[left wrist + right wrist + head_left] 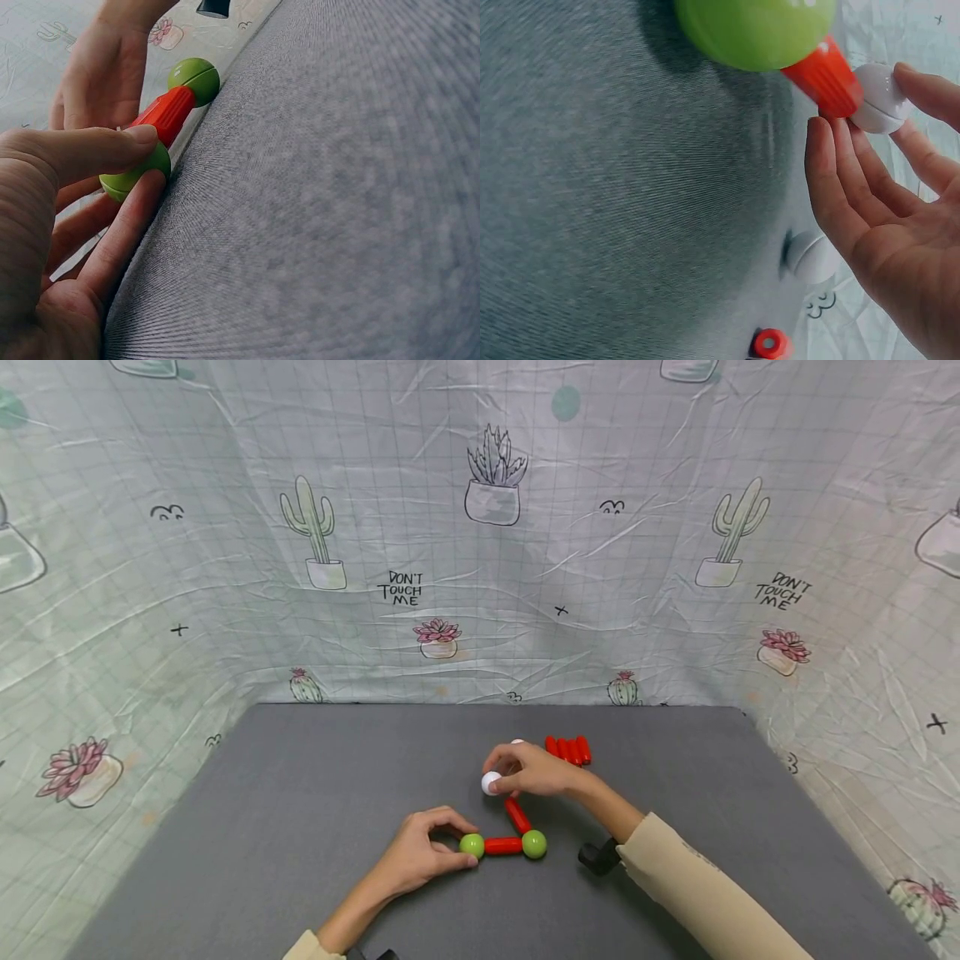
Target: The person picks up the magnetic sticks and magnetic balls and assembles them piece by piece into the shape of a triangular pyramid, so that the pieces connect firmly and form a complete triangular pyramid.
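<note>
My left hand (422, 853) pinches a green ball (472, 845) between thumb and fingers. From that ball a red rod (502, 846) runs right to a second green ball (534, 844). Another red rod (517, 815) slants from the second ball away toward the back left. My right hand (536, 770) holds a white ball (491, 783) between thumb and fingers. In the right wrist view, the slanted rod's far end meets this white ball (879, 99), with several fingertips (820, 129) close beside the rod. The left palm is partly hidden from the head camera.
Behind the right hand lies another white ball (812, 257), mostly hidden in the head view. Several loose red rods (567, 750) lie side by side at the back right of the grey table (360, 752). A cactus-printed cloth (525, 568) hangs behind and along the sides.
</note>
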`<state>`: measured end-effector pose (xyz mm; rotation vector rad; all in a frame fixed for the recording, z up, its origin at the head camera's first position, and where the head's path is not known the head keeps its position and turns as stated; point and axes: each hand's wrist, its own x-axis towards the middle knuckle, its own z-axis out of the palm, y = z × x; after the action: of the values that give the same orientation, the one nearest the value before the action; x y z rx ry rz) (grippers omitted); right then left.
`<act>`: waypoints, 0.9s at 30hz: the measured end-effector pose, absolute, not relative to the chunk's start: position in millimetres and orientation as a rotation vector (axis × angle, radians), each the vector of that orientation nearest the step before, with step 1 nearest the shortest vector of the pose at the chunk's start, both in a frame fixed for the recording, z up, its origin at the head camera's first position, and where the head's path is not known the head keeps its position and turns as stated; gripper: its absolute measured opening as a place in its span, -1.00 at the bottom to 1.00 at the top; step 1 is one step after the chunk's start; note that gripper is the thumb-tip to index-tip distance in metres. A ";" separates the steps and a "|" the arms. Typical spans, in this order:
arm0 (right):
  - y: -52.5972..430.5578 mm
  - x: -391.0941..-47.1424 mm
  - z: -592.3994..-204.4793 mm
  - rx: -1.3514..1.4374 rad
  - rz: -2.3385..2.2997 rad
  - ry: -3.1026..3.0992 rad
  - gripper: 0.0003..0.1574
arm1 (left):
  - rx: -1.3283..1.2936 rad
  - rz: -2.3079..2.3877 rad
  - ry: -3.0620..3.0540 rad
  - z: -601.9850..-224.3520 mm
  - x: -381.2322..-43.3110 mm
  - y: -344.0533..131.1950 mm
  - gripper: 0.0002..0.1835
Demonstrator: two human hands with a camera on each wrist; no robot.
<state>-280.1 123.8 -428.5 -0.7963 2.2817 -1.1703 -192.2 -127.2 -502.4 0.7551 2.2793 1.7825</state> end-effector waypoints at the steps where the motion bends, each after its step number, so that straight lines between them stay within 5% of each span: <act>1: 124.5 -280.2 -429.7 -0.785 -1.169 2.287 -0.68 | 0.753 1.783 2.280 -502.5 -192.1 -127.2 -0.63; 27: 139.0 -269.5 -441.9 -0.703 -1.280 2.261 -0.66 | 0.729 1.790 2.269 -501.8 -191.2 -126.4 -0.63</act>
<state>-269.5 139.0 -441.9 -0.7029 2.2611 -1.2800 -191.2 -126.4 -501.8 0.7290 2.2686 1.7897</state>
